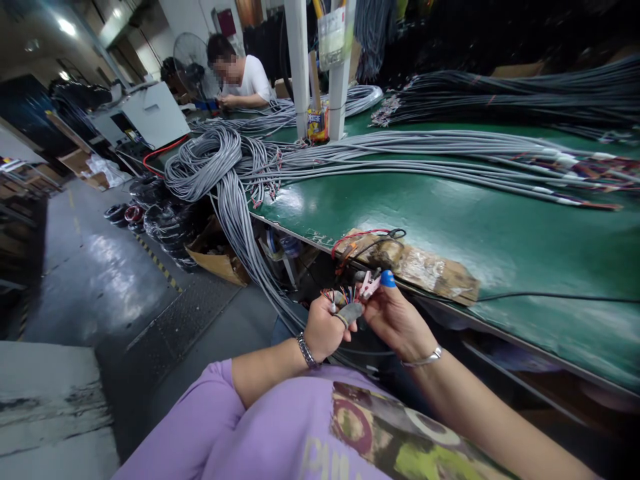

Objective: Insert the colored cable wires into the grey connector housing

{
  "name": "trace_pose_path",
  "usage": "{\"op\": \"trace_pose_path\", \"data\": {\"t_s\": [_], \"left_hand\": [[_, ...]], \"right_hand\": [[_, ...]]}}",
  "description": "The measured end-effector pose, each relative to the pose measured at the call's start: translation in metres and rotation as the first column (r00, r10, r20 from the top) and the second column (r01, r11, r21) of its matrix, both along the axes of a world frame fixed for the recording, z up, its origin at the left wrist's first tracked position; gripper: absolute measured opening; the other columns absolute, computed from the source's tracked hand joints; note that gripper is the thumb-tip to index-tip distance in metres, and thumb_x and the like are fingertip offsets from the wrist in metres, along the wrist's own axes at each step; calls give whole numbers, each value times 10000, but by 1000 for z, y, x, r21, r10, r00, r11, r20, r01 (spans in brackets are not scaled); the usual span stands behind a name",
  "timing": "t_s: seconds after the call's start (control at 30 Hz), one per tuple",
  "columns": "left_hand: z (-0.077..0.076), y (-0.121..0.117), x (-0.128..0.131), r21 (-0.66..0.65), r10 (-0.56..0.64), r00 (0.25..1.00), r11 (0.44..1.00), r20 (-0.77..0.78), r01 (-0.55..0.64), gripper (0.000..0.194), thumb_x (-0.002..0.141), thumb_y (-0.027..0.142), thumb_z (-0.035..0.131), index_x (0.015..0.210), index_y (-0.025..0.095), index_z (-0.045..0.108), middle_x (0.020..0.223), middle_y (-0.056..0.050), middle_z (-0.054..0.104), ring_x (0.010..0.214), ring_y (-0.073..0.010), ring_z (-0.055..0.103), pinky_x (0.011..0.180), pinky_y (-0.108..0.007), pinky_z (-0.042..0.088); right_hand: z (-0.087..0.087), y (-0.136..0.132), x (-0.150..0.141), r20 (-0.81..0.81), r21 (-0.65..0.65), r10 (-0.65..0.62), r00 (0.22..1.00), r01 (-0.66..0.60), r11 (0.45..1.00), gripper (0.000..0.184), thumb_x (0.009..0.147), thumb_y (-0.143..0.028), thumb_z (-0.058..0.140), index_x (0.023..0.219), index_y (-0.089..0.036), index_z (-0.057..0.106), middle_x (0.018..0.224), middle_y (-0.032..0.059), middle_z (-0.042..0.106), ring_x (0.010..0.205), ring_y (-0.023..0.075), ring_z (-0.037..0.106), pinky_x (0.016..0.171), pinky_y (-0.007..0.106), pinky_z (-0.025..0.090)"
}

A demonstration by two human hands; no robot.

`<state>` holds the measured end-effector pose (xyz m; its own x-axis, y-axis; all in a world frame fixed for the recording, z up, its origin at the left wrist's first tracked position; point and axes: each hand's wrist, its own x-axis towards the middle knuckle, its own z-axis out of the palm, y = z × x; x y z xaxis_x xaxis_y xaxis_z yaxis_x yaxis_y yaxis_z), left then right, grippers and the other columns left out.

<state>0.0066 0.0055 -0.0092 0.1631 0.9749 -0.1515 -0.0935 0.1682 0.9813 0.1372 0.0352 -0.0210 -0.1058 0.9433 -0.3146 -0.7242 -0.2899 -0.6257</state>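
Observation:
Close to my body, just off the table's front edge, my left hand (325,328) is closed around a cable end with thin coloured wires (350,293) fanning out of it. Grey coverings sit on some of its fingers. My right hand (399,321), a blue cover on its thumb or a fingertip, pinches a small pink-and-white clip-like piece (369,286) right beside the wire ends. Whether the piece touches a wire is too small to tell. Behind both hands, a taped cardboard strip (423,267) with red and black leads lies along the table edge.
Bundled grey cables (205,163) hang over the corner of the green table (440,213); long cable lengths run across it. White posts (299,73) rise from the tabletop. At the far end a person (253,80) works. An open carton (217,257) and wrapped black coils stand on the floor.

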Motion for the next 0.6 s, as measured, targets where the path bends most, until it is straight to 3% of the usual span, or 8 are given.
{"op": "trace_pose_path", "data": {"t_s": [0.27,0.43,0.6], "left_hand": [[0,-1,0,-24,9,1000,1000,-17,-9,344,751,484,668,711,151,591,501,37,544,338,-50,424,328,-177,280],[2,0,0,-16,-1,1000,1000,-29,1,332,759,469,660,692,162,552,495,41,541,338,-55,428,336,-184,287],[4,2,1,-1,-13,999,1000,-35,13,346,759,462,663,663,171,502,486,44,532,335,-55,426,335,-183,277]], "right_hand": [[6,-4,2,-7,16,89,996,-88,996,370,743,-611,669,782,-244,700,751,20,699,654,179,612,599,304,514],[2,0,2,-2,21,26,1000,-26,999,315,722,-532,741,798,-227,713,724,-3,693,664,145,612,645,269,524],[-3,3,1,23,34,-2,1000,1,999,350,688,-559,757,786,-226,708,720,2,687,675,157,615,672,300,522]]}}
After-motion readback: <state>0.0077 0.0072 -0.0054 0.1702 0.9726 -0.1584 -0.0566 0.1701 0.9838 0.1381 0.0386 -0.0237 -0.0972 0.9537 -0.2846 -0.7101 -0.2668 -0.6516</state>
